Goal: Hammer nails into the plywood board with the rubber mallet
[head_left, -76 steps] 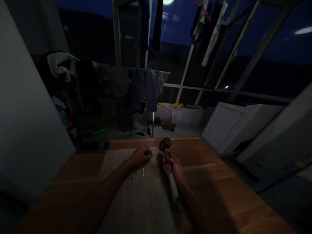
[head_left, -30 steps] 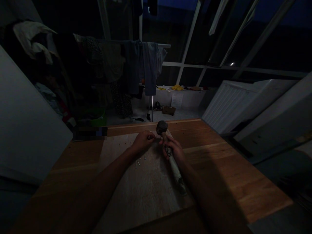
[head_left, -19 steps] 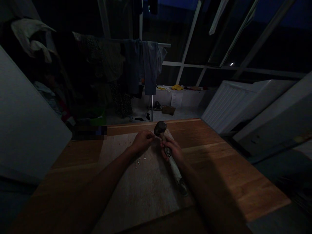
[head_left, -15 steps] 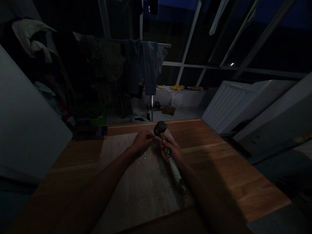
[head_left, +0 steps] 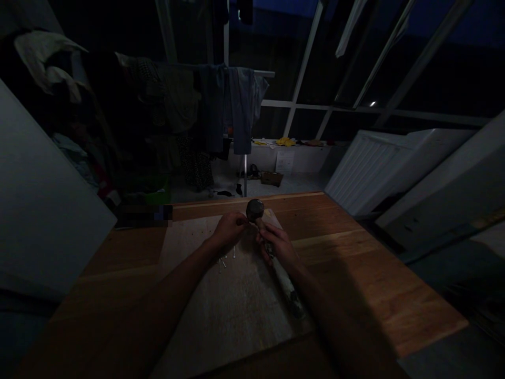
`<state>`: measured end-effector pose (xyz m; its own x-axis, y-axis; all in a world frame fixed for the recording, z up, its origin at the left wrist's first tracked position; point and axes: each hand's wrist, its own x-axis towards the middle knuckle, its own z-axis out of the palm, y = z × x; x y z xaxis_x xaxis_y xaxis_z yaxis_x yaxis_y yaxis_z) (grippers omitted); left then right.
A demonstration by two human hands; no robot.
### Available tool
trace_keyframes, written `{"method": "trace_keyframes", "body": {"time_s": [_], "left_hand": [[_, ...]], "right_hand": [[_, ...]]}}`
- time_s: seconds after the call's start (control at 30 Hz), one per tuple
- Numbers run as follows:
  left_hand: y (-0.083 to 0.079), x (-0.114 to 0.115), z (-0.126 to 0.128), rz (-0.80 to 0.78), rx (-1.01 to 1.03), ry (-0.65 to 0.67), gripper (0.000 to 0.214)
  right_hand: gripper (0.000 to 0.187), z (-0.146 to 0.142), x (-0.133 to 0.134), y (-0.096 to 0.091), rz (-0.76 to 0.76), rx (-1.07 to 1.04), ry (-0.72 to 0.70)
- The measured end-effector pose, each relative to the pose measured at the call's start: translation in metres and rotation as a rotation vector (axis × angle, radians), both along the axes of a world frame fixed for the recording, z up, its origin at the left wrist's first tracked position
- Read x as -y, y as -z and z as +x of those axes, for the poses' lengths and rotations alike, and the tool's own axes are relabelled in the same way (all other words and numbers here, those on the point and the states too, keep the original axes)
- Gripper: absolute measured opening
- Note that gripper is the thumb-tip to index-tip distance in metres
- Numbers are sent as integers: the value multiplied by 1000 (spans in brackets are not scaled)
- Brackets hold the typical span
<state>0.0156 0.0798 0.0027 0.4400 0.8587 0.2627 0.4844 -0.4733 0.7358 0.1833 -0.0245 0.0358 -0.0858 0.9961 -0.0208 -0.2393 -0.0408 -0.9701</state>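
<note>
The right hand (head_left: 279,246) is grasping a hammer (head_left: 284,281) by its handle, close below the head, with the fingers wrapped around it. The hammer is over the right part of a pale board (head_left: 224,321); its round head points to the far side, and the handle goes down toward the near right. The left hand (head_left: 230,230) is above the far part of the board, to the left of the hammer head. Its fingers are bent and brought together, but the light is weak and I cannot tell if they pinch something. Their tips are just beside the hammer head; if they touch it, I cannot tell.

Some loose nails (head_left: 222,263) lie on the board, near the left wrist, in a small group. Farther left on the board there are small dark spots (head_left: 202,231) in a row. The board lies on a brown wooden table (head_left: 366,263). Beyond the table, on the far side, clothes (head_left: 241,113) hang on a rail, and a green basket (head_left: 157,196) stands at far left.
</note>
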Motion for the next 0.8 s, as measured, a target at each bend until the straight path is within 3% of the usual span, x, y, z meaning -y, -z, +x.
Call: {"method": "trace_keyframes", "body": {"time_s": [0.27, 0.4, 0.47, 0.6, 0.8], "left_hand": [[-2, 1, -2, -66, 5, 17, 18], [-17, 6, -16, -125, 57, 122, 24], [-31, 11, -26, -166, -43, 234, 21], [-56, 22, -42, -167, -455, 515, 21], [-61, 32, -45, -163, -591, 512, 31]], "right_hand": [[31, 1, -2, 5, -6, -26, -1], [35, 3, -4, 5, 3, -51, 20], [37, 4, -5, 5, 11, -60, 36], [37, 5, -6, 7, 10, -58, 60], [29, 7, -4, 10, 14, 11, 25]]}}
